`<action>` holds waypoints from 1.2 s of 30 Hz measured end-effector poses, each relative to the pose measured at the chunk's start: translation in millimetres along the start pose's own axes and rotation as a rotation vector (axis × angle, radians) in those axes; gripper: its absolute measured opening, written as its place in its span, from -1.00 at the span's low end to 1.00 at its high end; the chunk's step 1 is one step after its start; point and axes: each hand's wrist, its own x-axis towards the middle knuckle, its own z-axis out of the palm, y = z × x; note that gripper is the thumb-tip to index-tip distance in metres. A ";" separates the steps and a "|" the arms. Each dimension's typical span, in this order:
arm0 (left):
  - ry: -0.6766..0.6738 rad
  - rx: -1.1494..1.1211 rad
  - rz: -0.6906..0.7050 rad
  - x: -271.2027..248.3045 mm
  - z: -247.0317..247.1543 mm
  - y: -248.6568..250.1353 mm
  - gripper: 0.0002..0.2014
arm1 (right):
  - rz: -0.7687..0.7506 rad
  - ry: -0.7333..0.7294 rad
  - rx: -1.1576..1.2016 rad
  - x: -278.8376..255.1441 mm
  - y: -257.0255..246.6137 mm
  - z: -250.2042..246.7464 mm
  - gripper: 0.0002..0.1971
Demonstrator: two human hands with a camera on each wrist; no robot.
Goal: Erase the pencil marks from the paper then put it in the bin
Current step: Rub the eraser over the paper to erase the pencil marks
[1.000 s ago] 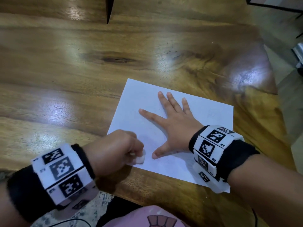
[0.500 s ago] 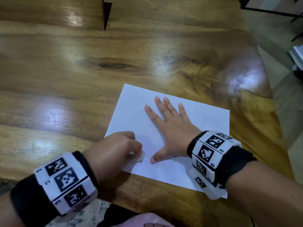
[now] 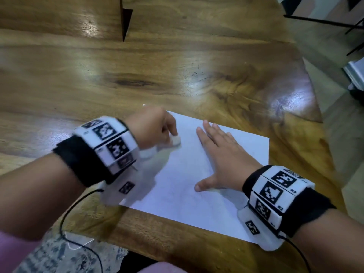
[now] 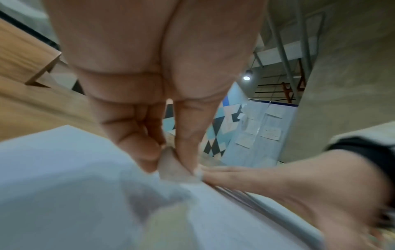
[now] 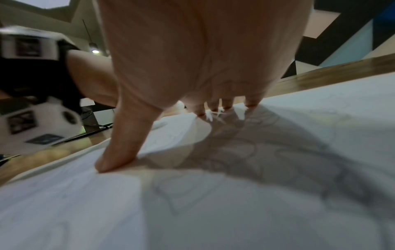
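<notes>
A white sheet of paper [image 3: 197, 190] lies on the wooden table [image 3: 98, 85] near its front edge. Faint pencil outlines show on the paper [image 5: 245, 177] in the right wrist view. My left hand [image 3: 155, 129] pinches a small white eraser [image 3: 175, 140] and holds it down on the sheet's far left part. In the left wrist view the eraser [image 4: 173, 167] sits between thumb and fingers on the paper [image 4: 64, 177]. My right hand [image 3: 220, 160] lies flat on the sheet with fingers spread, pressing it down. Its thumb and fingertips [image 5: 252, 103] touch the paper. No bin is in view.
The table's right edge [image 3: 315, 107] drops off to a grey floor. A dark triangular gap [image 3: 125, 22] cuts into the tabletop at the back. A thin black cable [image 3: 78, 241] runs from my left wrist over the near edge. Black chair or stand legs [image 3: 334, 22] stand far right.
My left hand has moved with the eraser from the sheet's near left edge up to its far left part. The right hand stays flat on the paper.
</notes>
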 end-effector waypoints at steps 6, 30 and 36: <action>0.132 -0.035 -0.057 30.0 4.2 12.6 -0.87 | 0.014 0.017 -0.010 0.5 -0.1 -1.2 0.35; -0.095 0.010 -0.020 27.7 1.2 13.9 -0.89 | 0.012 0.026 0.000 -0.1 -1.6 -1.0 0.34; -0.016 0.000 0.006 24.2 6.5 18.5 -0.87 | 0.021 0.030 0.011 -0.1 -0.7 0.0 0.39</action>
